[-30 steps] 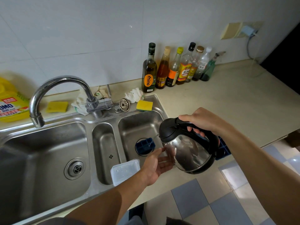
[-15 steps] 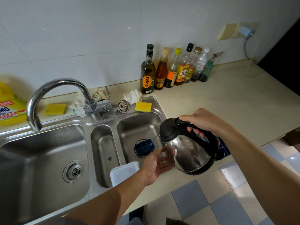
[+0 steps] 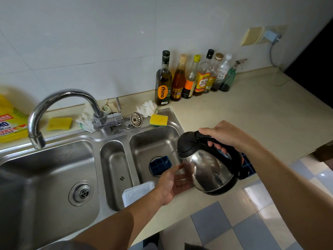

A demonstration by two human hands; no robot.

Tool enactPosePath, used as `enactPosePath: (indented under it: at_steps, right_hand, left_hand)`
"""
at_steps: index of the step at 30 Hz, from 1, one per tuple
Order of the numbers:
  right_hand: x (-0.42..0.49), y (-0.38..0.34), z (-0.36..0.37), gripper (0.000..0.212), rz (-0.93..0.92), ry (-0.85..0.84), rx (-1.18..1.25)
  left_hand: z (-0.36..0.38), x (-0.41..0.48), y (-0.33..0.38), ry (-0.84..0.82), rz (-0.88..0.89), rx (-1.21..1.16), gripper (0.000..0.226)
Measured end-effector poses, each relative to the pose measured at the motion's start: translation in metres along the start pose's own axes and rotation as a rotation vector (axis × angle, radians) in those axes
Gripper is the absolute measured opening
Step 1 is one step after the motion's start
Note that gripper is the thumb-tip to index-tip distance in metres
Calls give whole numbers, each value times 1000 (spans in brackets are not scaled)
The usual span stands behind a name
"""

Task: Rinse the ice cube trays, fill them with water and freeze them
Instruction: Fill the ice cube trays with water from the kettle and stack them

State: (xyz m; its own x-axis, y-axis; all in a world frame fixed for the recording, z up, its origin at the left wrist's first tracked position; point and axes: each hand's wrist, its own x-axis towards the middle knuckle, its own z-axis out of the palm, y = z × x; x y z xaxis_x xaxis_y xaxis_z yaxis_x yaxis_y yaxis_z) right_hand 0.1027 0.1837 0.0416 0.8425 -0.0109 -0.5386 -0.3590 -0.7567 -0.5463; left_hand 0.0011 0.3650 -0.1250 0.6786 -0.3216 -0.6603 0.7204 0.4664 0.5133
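1. A blue ice cube tray (image 3: 160,164) lies on the floor of the sink's right basin (image 3: 155,139), over the drain, with its cells facing up.
2. At 3 o'clock from it, an electric kettle (image 3: 210,170) hangs in the air, lid closed, tilted with its spout toward the tray.
3. The right hand (image 3: 227,134) is clamped round the kettle's black handle from above.
4. The left hand (image 3: 173,184) is palm-up with its fingers spread loosely at the kettle's lower side, at 9 o'clock of the body. Blur hides whether it touches the steel.
5. A second blue tray (image 3: 248,164) shows in part behind the kettle, on the table's (image 3: 243,112) front edge.
6. A clear plastic container (image 3: 137,193) sits on the sink's front rim, at 7 o'clock from the tray in the basin.
7. At 12 o'clock, on the back rim, are a yellow sponge (image 3: 158,120), a sink strainer (image 3: 136,119) and a white cloth (image 3: 147,109).
8. The faucet (image 3: 68,94) arches over the large left basin.
9. A row of bottles (image 3: 163,82) stands against the wall at 1 o'clock.
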Motion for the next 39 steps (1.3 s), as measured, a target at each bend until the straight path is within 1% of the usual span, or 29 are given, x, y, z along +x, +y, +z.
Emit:
enactPosePath:
  at_steps: [12,22,30,39]
  right_hand:
    - [4,-6,1,55,0,5,2]
    - [2,-13,6,55,-10,4,-1]
    - [4,-21,7,54,1,-3,-18]
    - [9,-23,10,55,-10,-12,-25]
  left_hand:
    - [-10,12,3,20,10,36,35]
    - [-15,13,4,70,-12,27,33]
    - [-15,11,8,91,-9,18,35]
    - [-16,10,10,76,-8,21,36]
